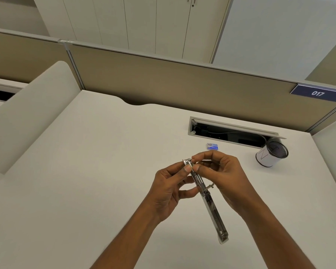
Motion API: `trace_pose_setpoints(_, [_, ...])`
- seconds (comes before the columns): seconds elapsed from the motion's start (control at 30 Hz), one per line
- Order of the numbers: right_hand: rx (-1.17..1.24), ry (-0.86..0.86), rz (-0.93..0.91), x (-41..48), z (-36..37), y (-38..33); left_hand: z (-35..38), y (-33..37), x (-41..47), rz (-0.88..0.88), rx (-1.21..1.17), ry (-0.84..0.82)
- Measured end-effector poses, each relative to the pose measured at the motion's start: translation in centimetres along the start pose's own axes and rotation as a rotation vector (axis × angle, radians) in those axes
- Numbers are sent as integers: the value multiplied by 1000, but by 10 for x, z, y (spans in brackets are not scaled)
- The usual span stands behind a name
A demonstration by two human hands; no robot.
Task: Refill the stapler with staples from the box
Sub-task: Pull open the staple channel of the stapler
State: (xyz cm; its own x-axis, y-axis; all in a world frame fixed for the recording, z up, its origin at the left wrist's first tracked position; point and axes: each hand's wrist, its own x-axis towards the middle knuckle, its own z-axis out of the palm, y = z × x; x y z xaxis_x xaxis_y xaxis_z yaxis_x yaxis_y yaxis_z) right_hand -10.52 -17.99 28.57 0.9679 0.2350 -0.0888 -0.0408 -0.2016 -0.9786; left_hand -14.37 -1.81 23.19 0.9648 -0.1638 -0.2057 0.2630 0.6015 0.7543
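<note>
Head view: a blue sign (317,93) reads "017". The left hand (169,189) grips the opened stapler (208,199) above the tabletop (85,171); the right hand (227,175) pinches its far end. The box (212,146), print unreadable, lies just beyond both hands.

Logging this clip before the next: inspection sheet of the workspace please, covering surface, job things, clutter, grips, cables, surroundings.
Surface: white desk; no marks seen.
Job's things: stapler swung open, held above the desk; staple box lying on the desk beyond the hands.
Clutter: mesh cup wrapped in white paper, right of the box.
Grips: left hand holds the stapler near its far end; right hand pinches that same end.
Cables: one cable inside the open desk tray.
Surroundings: beige partition with a sign reading 017; white cabinets behind.
</note>
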Motion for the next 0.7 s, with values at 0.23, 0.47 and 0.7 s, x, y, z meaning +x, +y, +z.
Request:
trace_pose_setpoints(0.23, [-129,90,-66,8,1,-7,5,1,2,-8,-9,-19])
trace_pose_setpoints(0.47, [-224,81,-113,7,1,-13,4,2,1,-15,3,-32])
trace_pose_setpoints(0.7, [-251,72,-110,9,2,-17,4,2,3,-16,16,-26])
